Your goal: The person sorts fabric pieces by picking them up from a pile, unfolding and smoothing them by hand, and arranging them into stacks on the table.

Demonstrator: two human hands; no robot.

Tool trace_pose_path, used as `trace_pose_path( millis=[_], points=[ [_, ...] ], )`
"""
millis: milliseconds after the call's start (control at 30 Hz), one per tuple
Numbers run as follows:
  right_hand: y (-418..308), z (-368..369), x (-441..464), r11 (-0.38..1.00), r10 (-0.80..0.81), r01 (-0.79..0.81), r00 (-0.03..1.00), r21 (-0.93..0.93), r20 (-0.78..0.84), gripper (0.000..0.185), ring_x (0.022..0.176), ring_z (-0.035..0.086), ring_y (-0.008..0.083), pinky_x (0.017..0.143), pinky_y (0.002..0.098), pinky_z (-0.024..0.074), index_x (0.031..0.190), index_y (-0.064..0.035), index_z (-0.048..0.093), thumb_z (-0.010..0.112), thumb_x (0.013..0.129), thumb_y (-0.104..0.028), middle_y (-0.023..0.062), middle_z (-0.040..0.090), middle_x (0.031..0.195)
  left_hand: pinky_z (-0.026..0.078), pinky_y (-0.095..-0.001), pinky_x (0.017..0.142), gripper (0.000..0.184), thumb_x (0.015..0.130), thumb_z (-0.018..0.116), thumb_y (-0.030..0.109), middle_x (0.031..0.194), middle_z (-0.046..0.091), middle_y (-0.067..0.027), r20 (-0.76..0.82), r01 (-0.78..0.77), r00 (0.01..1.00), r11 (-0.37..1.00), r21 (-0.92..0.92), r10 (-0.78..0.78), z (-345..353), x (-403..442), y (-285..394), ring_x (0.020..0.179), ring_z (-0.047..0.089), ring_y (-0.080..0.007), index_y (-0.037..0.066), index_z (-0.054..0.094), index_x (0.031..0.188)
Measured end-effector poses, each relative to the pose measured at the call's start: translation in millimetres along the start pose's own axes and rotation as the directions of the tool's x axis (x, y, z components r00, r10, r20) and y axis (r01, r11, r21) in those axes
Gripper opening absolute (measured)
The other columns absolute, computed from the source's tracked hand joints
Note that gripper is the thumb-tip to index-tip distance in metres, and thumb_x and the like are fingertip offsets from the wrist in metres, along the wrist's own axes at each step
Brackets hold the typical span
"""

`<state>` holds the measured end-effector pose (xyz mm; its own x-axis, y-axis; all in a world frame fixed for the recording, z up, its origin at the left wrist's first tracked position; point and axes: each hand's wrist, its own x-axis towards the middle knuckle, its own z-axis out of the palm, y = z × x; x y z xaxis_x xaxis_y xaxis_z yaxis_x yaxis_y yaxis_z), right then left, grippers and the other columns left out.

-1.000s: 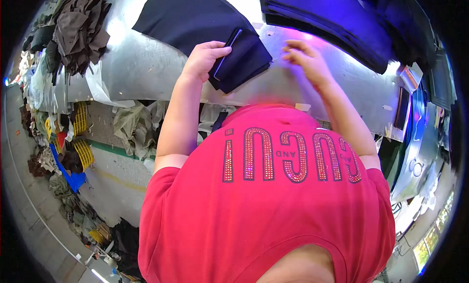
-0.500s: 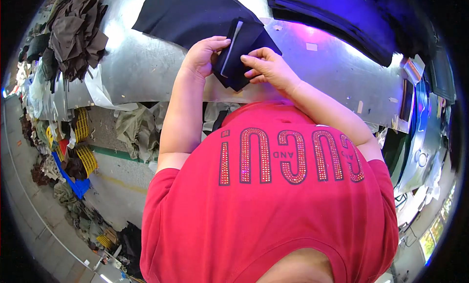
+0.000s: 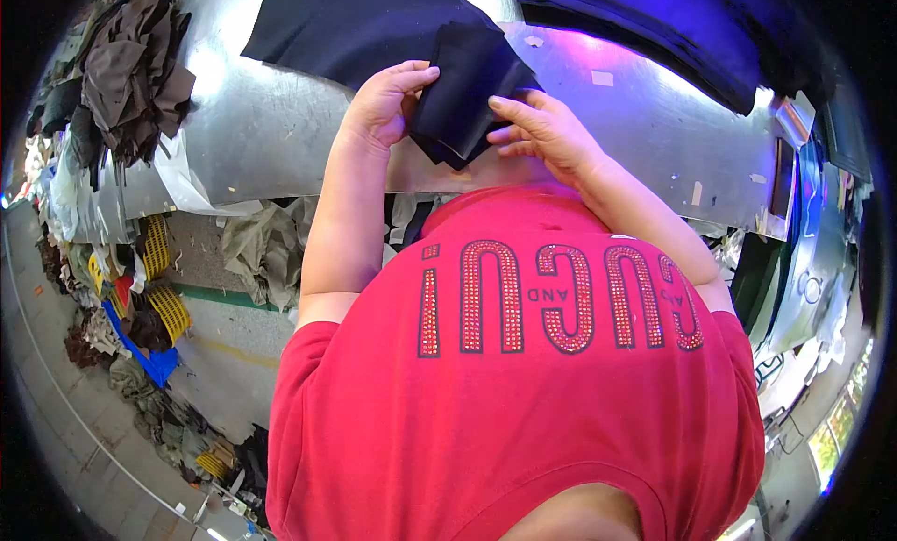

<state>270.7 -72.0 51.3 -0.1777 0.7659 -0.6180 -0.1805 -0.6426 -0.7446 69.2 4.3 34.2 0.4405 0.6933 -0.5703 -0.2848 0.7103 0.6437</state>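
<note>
- Brown cloth pile (image 3: 133, 74) is heaped at left, apparently kept separate.
- By left hand (image 3: 383, 102), black cloth (image 3: 472, 78) is pinched at its left edge over metal table (image 3: 271, 135), likely for steadying.
- At right edge, right hand (image 3: 555, 137) is half-curled; pinch can't be told.

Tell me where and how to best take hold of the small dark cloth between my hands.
I'd pinch the small dark cloth by its right edge, coming from the right with the right hand, thumb on top. It looks thin and that edge faces that hand; the left hand is at the opposite edge.
</note>
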Motion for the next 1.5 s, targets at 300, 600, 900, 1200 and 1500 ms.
trace_pose_path(
  millis=[300, 600, 900, 1200, 1500],
  points=[
    [-9.3, -12.6, -16.4, 0.991, -0.076, 0.079, 0.997, -0.108, 0.03, 0.023, 0.073, 0.057, 0.012, 0.065, 0.0239, 0.0471, 0.095, -0.0011, 0.057, 0.058, 0.083, -0.02, 0.0067, 0.058, 0.089, 0.049, -0.0258, 0.064, 0.01, 0.078, 0.056, 0.006, 0.075, 0.06, -0.0043, -0.001, -0.015, 1.0, 0.999, -0.032, 0.015, -5.4, 1.2, -0.4, 0.067, 0.058, -0.0135, 0.002, 0.058, 0.087],
    [2.4, -34.3, 30.8, -0.014, -0.686, 0.529, 0.612, -0.848, 0.393, 0.026, 0.086, 0.052, 0.0253, 0.081, 0.034, 0.0429, 0.098, -0.0069, 0.058, 0.063, 0.074, -0.014, 0.0075, 0.055, 0.089, 0.047, -0.024, 0.064, 0.009, 0.081, 0.052, 0.007, 0.08, 0.059, -0.0043, -0.205, -0.272, 0.942, 0.962, -0.008, 0.264, 0.8, -12.1, -1.3, 0.068, 0.057, -0.0125, 0.003, 0.058, 0.087],
    [-24.5, -38.7, 52.2, 0.132, -0.384, 0.533, 0.805, -0.836, 0.453, 0.022, 0.087, 0.051, 0.0265, 0.076, 0.0348, 0.0423, 0.091, -0.0112, 0.061, 0.064, 0.071, -0.017, 0.0083, 0.053, 0.089, 0.046, -0.029, 0.068, 0.022, 0.077, 0.052, 0.01, 0.077, 0.053, -0.0083, 0.325, -0.485, 0.723, 0.113, 0.867, 0.61, 10.1, -13.9, -3.5, 0.077, 0.054, -0.0189, 0.011, 0.058, 0.098],
    [-50.1, -5.6, 52.9, 0.026, -0.764, 0.666, 0.494, -0.746, 0.415, 0.025, 0.085, 0.055, 0.0242, 0.076, 0.0331, 0.0442, 0.099, -0.0063, 0.059, 0.059, 0.076, -0.017, 0.0097, 0.055, 0.095, 0.046, -0.0324, 0.07, 0.024, 0.066, 0.064, 0.018, 0.075, 0.053, -0.0087, 0.242, -0.106, 0.718, -0.242, 0.965, 0.652, 47.9, -8.1, -21.4, 0.079, 0.056, -0.0219, 0.003, 0.058, 0.082],
    [-41.5, 0.8, 35.4, 0.997, -0.075, 0.076, 0.984, 0.002, 0.161, 0.035, 0.095, 0.056, 0.0184, 0.081, 0.0308, 0.0458, 0.116, 0.0021, 0.045, 0.048, 0.088, -0.018, 0.0134, 0.053, 0.109, 0.05, -0.027, 0.059, 0.013, 0.077, 0.061, 0.013, 0.076, 0.059, -0.0043, -0.185, -0.176, 0.965, 0.982, 0.069, 0.185, -24.8, -4.7, 16.1, 0.067, 0.059, -0.0126, 0.005, 0.054, 0.085]
  ],
)
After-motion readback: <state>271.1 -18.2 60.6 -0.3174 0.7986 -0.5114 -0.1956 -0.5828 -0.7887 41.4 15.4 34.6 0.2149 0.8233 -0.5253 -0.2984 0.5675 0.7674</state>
